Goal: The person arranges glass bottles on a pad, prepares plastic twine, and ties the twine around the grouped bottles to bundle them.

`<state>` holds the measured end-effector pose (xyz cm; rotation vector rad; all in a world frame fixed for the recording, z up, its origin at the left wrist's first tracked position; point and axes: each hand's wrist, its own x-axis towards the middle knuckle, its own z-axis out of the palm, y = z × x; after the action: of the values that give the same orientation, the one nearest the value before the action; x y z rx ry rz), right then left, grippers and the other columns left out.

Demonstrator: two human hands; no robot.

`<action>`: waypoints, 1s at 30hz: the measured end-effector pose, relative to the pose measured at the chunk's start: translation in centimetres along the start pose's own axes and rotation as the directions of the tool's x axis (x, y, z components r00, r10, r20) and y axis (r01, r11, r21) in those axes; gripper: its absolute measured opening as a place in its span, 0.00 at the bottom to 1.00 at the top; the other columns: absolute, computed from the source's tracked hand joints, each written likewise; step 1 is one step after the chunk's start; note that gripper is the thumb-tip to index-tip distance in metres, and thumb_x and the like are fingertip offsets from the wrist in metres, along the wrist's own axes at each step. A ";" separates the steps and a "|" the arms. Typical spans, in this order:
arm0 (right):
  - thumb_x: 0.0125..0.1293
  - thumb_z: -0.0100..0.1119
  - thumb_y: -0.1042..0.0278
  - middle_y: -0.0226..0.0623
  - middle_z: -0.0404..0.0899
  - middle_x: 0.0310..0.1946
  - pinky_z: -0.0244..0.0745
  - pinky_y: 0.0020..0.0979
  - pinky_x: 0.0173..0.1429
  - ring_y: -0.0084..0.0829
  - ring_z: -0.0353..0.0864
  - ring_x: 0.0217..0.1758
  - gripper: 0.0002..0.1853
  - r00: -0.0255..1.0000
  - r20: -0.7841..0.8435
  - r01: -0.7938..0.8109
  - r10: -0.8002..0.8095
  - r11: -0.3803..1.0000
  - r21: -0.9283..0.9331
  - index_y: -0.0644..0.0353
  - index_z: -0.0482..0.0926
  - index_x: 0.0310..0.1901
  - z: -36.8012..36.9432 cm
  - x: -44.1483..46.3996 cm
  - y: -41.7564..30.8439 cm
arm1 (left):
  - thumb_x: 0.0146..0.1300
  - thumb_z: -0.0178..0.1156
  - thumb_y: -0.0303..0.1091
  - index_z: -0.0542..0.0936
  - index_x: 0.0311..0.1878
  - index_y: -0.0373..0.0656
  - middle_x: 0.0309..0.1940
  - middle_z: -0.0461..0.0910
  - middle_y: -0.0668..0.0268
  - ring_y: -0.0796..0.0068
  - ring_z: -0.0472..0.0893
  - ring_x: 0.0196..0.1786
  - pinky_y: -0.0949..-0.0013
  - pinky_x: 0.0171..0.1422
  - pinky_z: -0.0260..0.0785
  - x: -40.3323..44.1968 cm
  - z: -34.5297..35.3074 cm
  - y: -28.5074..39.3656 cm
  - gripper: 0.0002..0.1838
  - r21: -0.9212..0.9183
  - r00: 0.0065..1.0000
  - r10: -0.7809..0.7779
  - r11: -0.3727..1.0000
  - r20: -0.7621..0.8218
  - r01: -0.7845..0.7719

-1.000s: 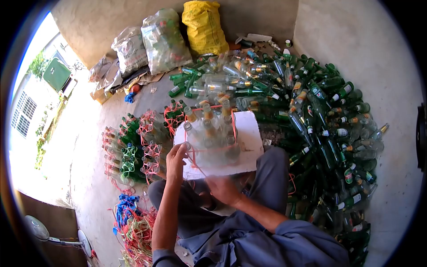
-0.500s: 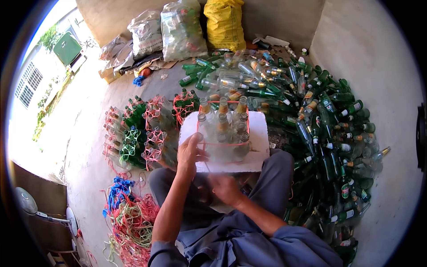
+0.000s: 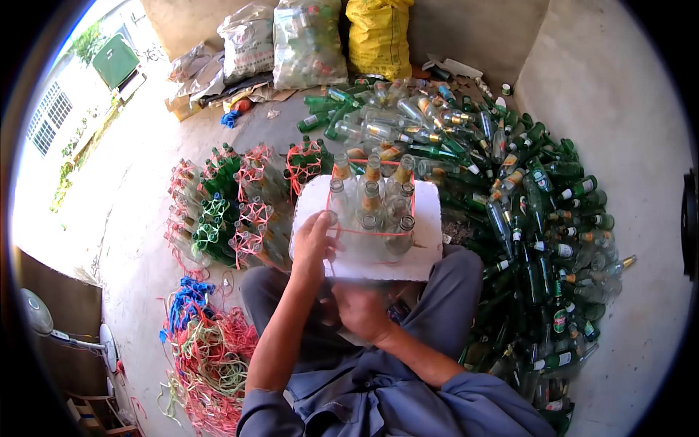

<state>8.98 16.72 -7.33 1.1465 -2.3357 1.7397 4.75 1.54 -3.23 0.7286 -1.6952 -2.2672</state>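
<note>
Several clear glass bottles [image 3: 370, 200] stand upright in a close group on a white board [image 3: 309, 204] in front of my lap. A thin red strap [image 3: 375, 234] runs around the group near the bottle necks. My left hand [image 3: 318, 240] is at the group's near left corner, its fingers bent against the strap and a bottle there. Below the board's near edge, my right hand [image 3: 362, 312] is closed in a loose fist over my lap; what it holds, if anything, is blurred and hidden.
Strapped bottle bundles [image 3: 216, 226] stand at the left, above a heap of coloured straps [image 3: 211, 364]. Loose bottles [image 3: 539, 247] cover the floor at the right. Filled sacks [image 3: 309, 44] and a yellow sack [image 3: 379, 40] lean at the back wall. A fan [image 3: 36, 312] is lower left.
The camera view has shifted, so the board and bottles appear farther right. My right hand has moved slightly down from the board's near edge. My left hand stays at the same corner.
</note>
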 end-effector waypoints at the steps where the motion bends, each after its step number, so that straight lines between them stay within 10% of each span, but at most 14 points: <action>1: 0.65 0.54 0.74 0.53 0.76 0.25 0.71 0.50 0.32 0.57 0.78 0.30 0.04 1.000 -0.002 0.006 -0.006 1.000 -0.001 0.62 0.73 0.32 0.3 0.0 -0.1 | 0.66 0.54 0.47 0.74 0.58 0.31 0.38 0.78 0.61 0.77 0.75 0.20 0.76 0.20 0.59 0.0 0.0 0.1 0.28 -0.010 1.000 -0.002 1.000 0.012 0.002; 20: 0.66 0.52 0.73 0.53 0.77 0.28 0.73 0.43 0.36 0.56 0.79 0.34 0.05 0.962 0.161 -0.245 0.221 0.958 0.150 0.63 0.75 0.34 0.9 -0.3 1.4 | 0.70 0.56 0.39 0.82 0.49 0.37 0.32 0.78 0.73 0.89 0.65 0.24 0.82 0.26 0.57 -0.4 0.5 -1.5 0.15 -0.051 0.970 0.230 0.971 -0.074 -0.234; 30: 0.66 0.58 0.69 0.46 0.80 0.30 0.74 0.43 0.37 0.49 0.80 0.32 0.07 0.978 0.204 0.096 -0.033 0.947 -0.307 0.64 0.78 0.35 -7.1 6.7 -4.8 | 0.72 0.54 0.36 0.82 0.47 0.35 0.24 0.74 0.76 0.90 0.66 0.27 0.81 0.30 0.59 0.7 0.1 -2.7 0.14 0.296 0.860 0.506 0.834 -0.069 -0.467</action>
<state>3.92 18.47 2.11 1.3685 -2.5299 1.2186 4.43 2.13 -5.95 0.4233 -1.8772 -1.6186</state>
